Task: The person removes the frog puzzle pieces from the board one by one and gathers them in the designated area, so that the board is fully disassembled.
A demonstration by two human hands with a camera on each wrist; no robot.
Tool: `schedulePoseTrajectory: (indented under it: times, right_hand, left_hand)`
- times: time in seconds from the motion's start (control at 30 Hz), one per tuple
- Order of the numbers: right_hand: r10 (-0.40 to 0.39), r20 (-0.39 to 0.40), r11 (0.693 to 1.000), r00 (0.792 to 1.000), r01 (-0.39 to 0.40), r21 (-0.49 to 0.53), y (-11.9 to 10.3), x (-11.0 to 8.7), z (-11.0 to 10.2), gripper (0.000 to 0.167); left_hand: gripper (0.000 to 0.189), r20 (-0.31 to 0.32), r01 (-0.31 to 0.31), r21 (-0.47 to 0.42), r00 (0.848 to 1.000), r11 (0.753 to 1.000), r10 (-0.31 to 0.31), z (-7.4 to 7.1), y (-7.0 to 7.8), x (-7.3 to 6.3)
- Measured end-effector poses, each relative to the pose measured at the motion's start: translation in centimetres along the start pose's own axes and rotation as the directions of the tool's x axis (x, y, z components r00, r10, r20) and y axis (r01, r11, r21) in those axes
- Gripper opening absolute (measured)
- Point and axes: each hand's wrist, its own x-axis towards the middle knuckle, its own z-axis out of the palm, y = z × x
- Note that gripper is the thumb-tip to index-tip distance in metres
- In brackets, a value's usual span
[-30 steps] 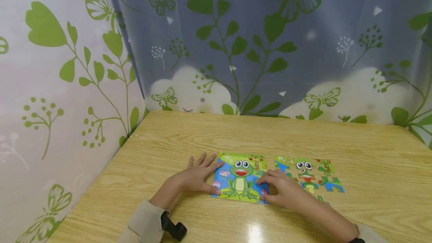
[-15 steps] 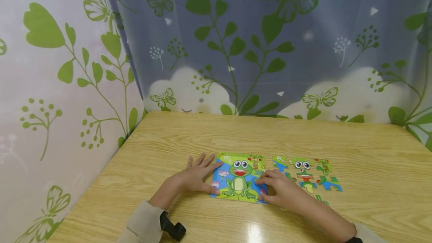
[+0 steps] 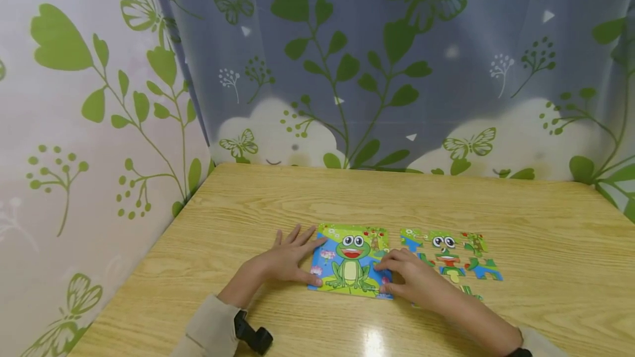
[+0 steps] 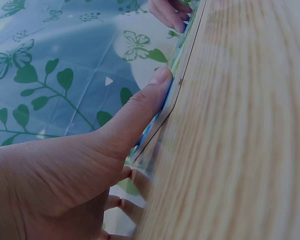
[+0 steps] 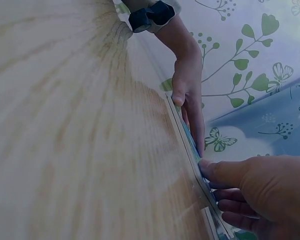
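Observation:
A frog jigsaw puzzle lies flat on the table, its picture facing up. My left hand rests at its left side with fingers spread, the thumb and a finger touching the border. In the left wrist view, the left thumb lies on the puzzle's edge. On the opposite side, my right hand touches the puzzle's right part with bent fingers, thumb and fingertips apart. The right wrist view shows the right thumb on the puzzle's rim; the surface under the fingertips is hidden.
Several loose frog puzzle pieces lie right of the puzzle, some partly hidden behind the right hand. Below them is a wood-grain table. Curtains with leaves and butterflies hang behind and at the left.
The whole head view has shifted slightly to the left. Both hands keep their places on the puzzle, and the loose pieces have not moved.

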Motion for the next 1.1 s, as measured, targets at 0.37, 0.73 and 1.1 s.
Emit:
schedulePoseTrajectory:
  times: [0.37, 0.73, 1.1]
  right_hand:
    - [0.006, -0.027, 1.000, 1.000, -0.007, -0.017, 0.1, 0.0, 0.4, 0.032]
    - [-0.048, -0.136, 0.999, 0.990, 0.048, -0.003, 0.3, -0.4, -0.7, 0.029]
    - [-0.061, -0.165, 0.998, 0.984, 0.063, 0.010, 0.9, -2.6, -3.5, 0.032]
  left_hand:
    - [0.088, 0.002, -0.007, -0.011, 1.000, 1.000, 0.007, 0.1, 0.0, -0.1]
    - [0.088, -0.005, -0.007, -0.004, 1.000, 1.000, 0.007, 0.2, -0.1, 0.0]
    - [0.088, -0.002, -0.001, -0.011, 1.000, 1.000, 0.001, 0.1, 0.0, 0.0]
